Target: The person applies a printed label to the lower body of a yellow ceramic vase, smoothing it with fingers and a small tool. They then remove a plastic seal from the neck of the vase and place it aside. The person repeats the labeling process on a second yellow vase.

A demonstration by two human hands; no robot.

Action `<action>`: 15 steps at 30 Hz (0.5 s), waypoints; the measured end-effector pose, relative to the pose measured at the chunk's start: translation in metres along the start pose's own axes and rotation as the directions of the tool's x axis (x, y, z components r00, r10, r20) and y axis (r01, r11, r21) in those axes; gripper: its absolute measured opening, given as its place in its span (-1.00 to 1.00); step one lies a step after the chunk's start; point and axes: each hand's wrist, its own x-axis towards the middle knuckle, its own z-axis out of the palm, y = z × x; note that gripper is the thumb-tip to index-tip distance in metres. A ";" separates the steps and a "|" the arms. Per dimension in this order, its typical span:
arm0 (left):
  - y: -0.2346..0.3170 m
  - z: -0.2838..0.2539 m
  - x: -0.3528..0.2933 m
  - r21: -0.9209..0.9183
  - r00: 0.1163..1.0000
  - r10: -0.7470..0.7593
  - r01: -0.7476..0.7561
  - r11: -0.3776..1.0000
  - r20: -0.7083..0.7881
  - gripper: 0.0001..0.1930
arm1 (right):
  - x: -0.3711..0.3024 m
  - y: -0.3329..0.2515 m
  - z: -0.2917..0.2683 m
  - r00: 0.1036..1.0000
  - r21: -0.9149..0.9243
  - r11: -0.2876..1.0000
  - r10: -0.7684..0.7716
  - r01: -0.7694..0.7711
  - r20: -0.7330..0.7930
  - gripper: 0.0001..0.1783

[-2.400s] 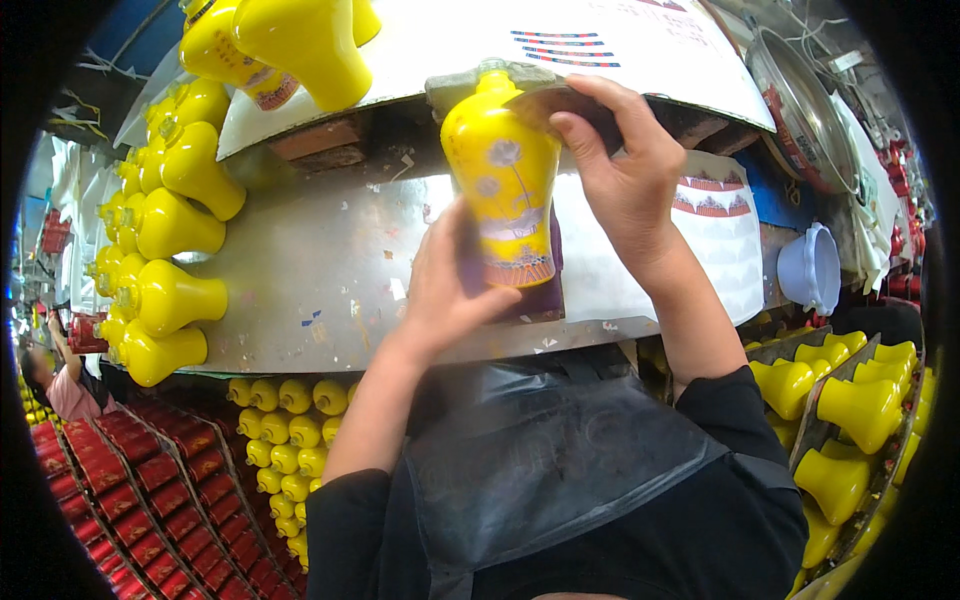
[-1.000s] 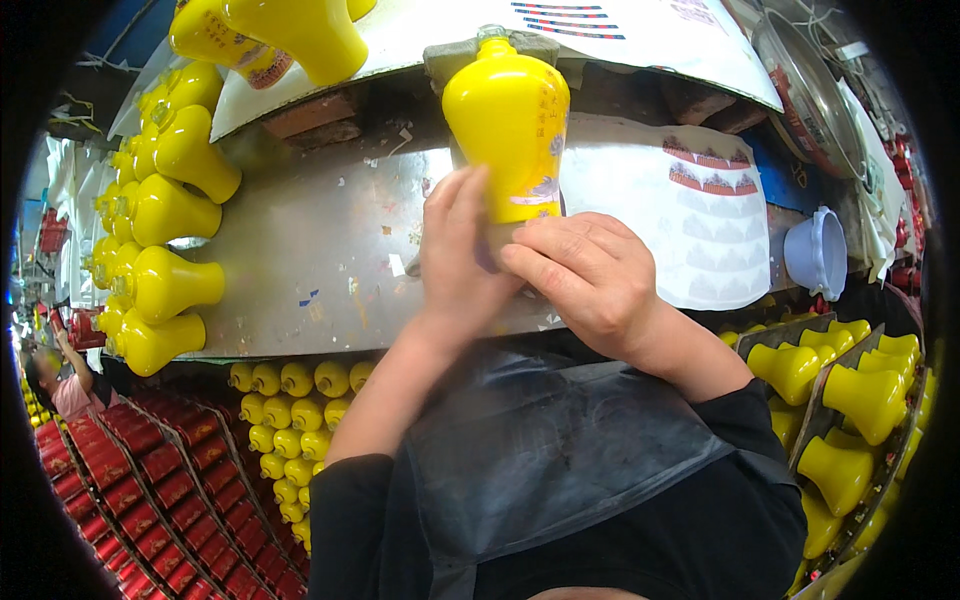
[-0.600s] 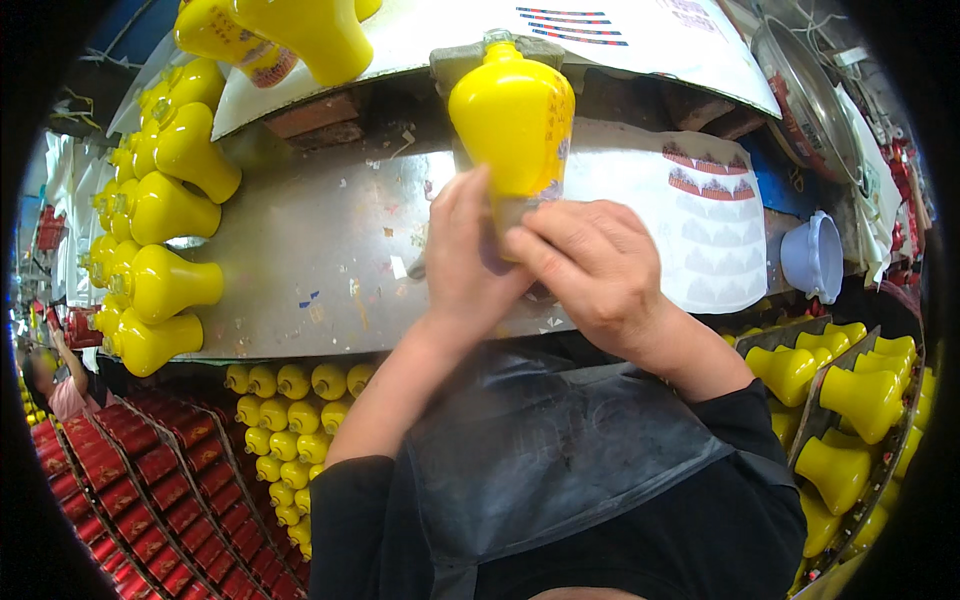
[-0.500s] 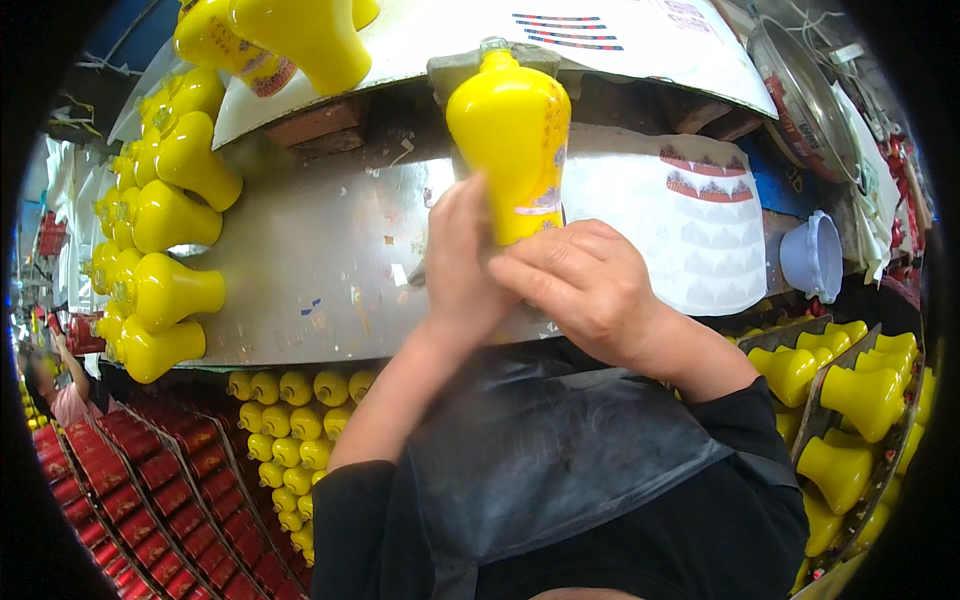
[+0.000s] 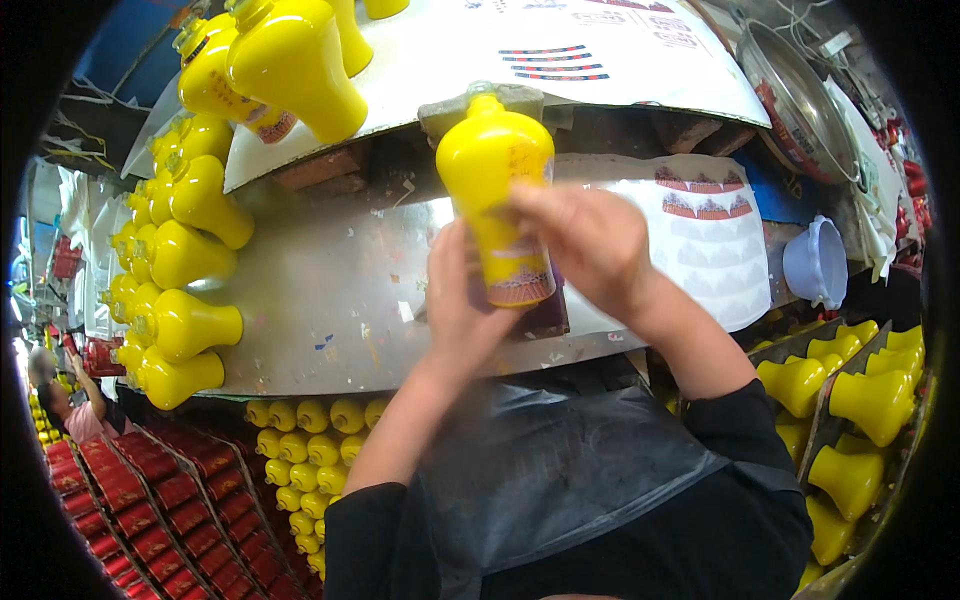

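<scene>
A glossy yellow bottle [image 5: 490, 165] with a clear neck lies with its neck on a grey rest [image 5: 430, 122], its base toward me. Printed decals run down its right side, and a reddish patterned band [image 5: 522, 289] circles the base. My left hand [image 5: 462, 300] is closed around the bottle's lower left side. Over the right side my right hand [image 5: 595, 240] is bent, its fingertips together against the surface by the decals. Motion blurs those fingertips, and anything small between them cannot be made out. A dark purplish flat piece [image 5: 548, 315] shows under the base.
Several yellow bottles [image 5: 190, 325] line the metal table's [image 5: 310, 270] left edge. Decal sheets [image 5: 715, 255] lie on the right and on the raised white board [image 5: 650, 80]. A lilac bucket [image 5: 815, 262] stands right. Racked bottles [image 5: 870, 400] flank me; a person [image 5: 85, 410] is far left.
My right hand has moved from the bottle's base up along its right side. The patterned base band now shows more fully. The whole view has shifted slightly.
</scene>
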 end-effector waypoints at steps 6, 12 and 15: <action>0.006 -0.012 0.007 -0.106 0.998 0.014 -0.008 0.994 0.059 0.16 | 0.039 0.054 -0.001 0.935 0.218 0.923 0.343 -0.317 -0.089 -0.63; 0.034 -0.002 0.066 0.292 0.982 0.169 -0.138 0.946 -0.084 0.06 | 0.057 0.055 -0.008 0.943 0.295 0.896 0.308 -0.332 0.125 -0.71; 0.043 0.008 0.096 0.354 0.982 0.139 -0.087 0.931 -0.125 -0.14 | 0.064 0.067 0.002 0.905 0.225 0.878 0.402 -0.423 0.138 -0.71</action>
